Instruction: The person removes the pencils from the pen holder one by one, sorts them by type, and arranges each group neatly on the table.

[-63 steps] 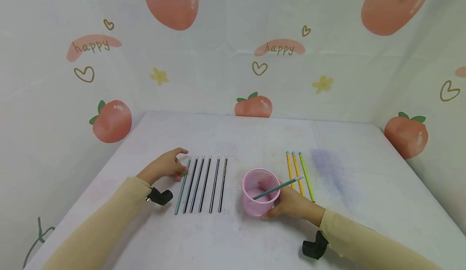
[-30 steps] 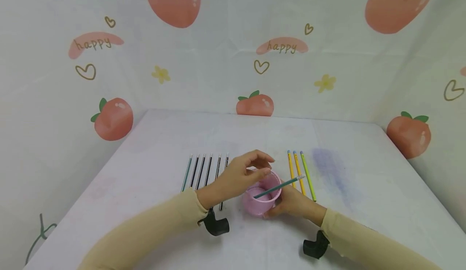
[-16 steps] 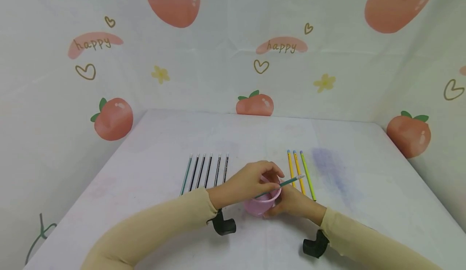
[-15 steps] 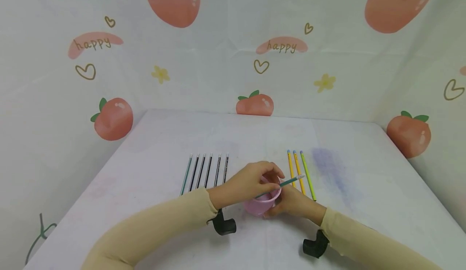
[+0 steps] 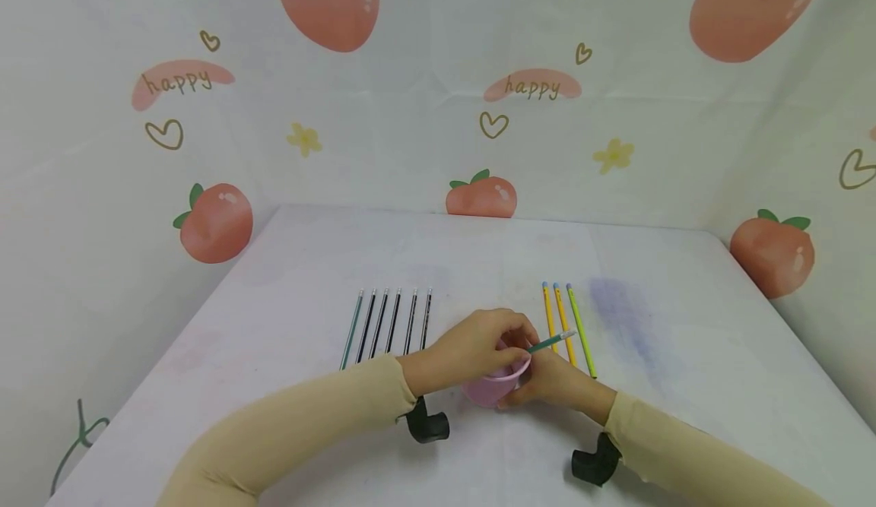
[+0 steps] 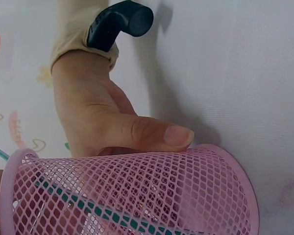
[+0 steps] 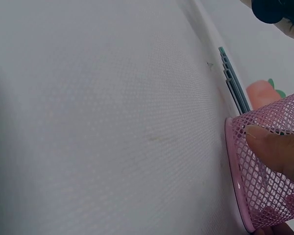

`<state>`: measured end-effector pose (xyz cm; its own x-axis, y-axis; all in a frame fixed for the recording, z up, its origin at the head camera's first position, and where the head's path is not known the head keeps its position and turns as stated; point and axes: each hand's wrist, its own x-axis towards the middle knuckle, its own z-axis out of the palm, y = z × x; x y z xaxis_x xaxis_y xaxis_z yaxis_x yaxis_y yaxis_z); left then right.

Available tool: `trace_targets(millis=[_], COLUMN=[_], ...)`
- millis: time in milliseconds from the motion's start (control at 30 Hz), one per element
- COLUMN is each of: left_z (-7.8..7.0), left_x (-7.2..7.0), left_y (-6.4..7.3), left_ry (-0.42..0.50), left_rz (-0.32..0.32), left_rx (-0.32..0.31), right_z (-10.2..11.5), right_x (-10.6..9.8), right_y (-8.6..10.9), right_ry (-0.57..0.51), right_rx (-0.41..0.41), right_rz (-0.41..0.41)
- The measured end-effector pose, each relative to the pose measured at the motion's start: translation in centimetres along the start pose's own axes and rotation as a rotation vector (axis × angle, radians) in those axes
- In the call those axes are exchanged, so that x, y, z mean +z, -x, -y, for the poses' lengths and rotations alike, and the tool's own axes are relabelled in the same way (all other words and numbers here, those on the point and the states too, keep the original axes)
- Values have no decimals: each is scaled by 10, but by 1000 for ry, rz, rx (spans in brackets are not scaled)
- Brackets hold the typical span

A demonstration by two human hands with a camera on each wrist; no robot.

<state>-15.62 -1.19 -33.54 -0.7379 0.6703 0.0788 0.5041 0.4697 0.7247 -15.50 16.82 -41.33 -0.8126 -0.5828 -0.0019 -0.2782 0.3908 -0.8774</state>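
Observation:
A pink mesh pen holder point(image 5: 487, 393) stands on the table, and my right hand point(image 5: 563, 382) grips it from the right. In the left wrist view my right thumb lies along the mesh point(image 6: 210, 181). A dark green pencil point(image 5: 551, 341) with a white eraser leans in the holder, its eraser end sticking out over the rim to the right. My left hand point(image 5: 475, 343) reaches over the holder's mouth, thumb and fingers pinching the pencil near the rim. The left hand's lower fingers are hidden inside the mouth.
To the left lies a row of several black pencils point(image 5: 391, 323), with a green pencil point(image 5: 352, 331) at its outer end. Two yellow pencils point(image 5: 550, 315) and a lime-green pencil point(image 5: 582, 332) lie behind my right hand. A printed cloth point(image 5: 411, 96) backs the table.
My left hand has moved from the green pencil in the left row over to the holder, then down onto the leaning pencil. My right hand has kept its grip on the holder.

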Motion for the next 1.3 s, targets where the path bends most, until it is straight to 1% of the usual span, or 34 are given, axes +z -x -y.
trace_targets(millis=[167,233,333,433,467,567,633,700,767,833,967,1067,1133,1200,1300], left_z=[0,0,0,-2,-3,-8,-12,-17,-20,-21,-16,-6,2,12,27], left_x=[-2,-5,-11,-23,-28,-46,-61,-77,-94,-111,-142,-162,-174,-184,-195], left_y=[2,3,3,3,3,4,6,8,12,16,26,36,42,49,61], left_ry=[24,38,75,121,142,263,358,444,493,515,529,540,556,561,563], left_rz=[-23,-47,-109,-197,-234,-334,-400,-463,-529,-594,-702,-759,-785,-801,-797], left_rx=[18,20,29,58,76,131,179,217,250,268,257,237,223,195,120], right_z=[0,0,0,1,2,3,4,5,5,5,4,4,4,4,4], right_x=[0,0,0,0,0,1,2,2,3,3,2,2,2,2,2], right_y=[0,-1,-1,-1,-1,-2,-2,-2,-3,-2,-2,-1,-1,-1,-1], right_ry=[-28,-40,-46,-49,-59,-87,-101,-93,-77,-62,-61,-68,-72,-67,-69], right_rx=[40,31,15,24,38,63,70,67,61,51,29,19,16,14,18], right_rz=[14,23,28,22,19,9,2,0,-2,-3,-4,-5,-6,-8,-7])
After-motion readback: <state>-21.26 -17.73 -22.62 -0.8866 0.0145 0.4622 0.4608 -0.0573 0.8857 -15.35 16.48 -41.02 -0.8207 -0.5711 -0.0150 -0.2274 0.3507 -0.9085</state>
